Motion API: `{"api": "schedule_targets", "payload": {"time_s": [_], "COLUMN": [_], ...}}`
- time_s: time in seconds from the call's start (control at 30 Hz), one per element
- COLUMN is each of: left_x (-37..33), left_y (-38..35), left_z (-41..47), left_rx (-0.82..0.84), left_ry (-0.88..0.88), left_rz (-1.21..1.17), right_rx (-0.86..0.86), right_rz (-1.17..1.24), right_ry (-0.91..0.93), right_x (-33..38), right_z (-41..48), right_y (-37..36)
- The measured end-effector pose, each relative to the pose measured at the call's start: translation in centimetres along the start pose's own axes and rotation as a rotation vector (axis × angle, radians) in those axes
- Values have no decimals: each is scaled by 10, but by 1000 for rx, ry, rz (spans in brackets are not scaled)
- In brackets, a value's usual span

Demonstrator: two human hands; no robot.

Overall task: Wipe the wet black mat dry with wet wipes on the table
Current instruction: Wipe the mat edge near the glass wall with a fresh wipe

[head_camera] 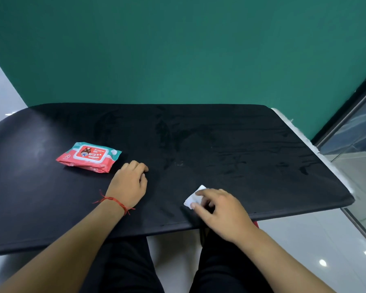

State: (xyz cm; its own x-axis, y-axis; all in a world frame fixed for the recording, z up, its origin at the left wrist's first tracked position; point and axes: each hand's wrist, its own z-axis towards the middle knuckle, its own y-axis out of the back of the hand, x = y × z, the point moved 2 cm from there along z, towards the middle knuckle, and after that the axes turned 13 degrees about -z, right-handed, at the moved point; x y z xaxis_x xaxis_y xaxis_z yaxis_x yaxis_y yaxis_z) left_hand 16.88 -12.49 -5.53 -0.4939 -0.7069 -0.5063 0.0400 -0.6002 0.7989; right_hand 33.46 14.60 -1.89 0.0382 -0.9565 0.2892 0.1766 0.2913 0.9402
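Note:
The black mat (230, 144) covers the whole table, with dull wet streaks across its middle and right. A small folded white wipe (193, 196) lies on the mat near the front edge, and my right hand (222, 210) holds it down, fingers and thumb curled onto it. My left hand (128, 182), with a red thread at the wrist, rests on the mat with its fingers curled under and nothing in it. The red and teal wipes pack (89, 156) lies closed on the mat just left of my left hand.
A green wall (178, 49) stands right behind the table. A glass partition with a metal frame (351, 123) runs along the right. My legs in black trousers (220, 267) are under the front edge, above a pale tiled floor.

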Motion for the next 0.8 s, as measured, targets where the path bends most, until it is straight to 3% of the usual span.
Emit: {"api": "schedule_targets", "payload": {"time_s": [0.1,0.23,0.37,0.6,0.8], "left_x": [0,-1,0,1,0], "left_y": [-1,0,0,-1,-1], "left_z": [1,1,1,2,1], "left_rx": [-3,-4,-3,-14,-14], "left_ry": [-1,0,1,1,5], "left_rz": [2,-3,-6,-13,-19], "right_rx": [-156,-12,27,38,-47], "right_rz": [-16,-72,-76,-13,-99], "right_ry": [32,160,148,177,54], "right_x": [-3,-5,-6,28,12], "right_z": [8,20,19,-4,38], "right_y": [6,-15,-21,-32,-41]}}
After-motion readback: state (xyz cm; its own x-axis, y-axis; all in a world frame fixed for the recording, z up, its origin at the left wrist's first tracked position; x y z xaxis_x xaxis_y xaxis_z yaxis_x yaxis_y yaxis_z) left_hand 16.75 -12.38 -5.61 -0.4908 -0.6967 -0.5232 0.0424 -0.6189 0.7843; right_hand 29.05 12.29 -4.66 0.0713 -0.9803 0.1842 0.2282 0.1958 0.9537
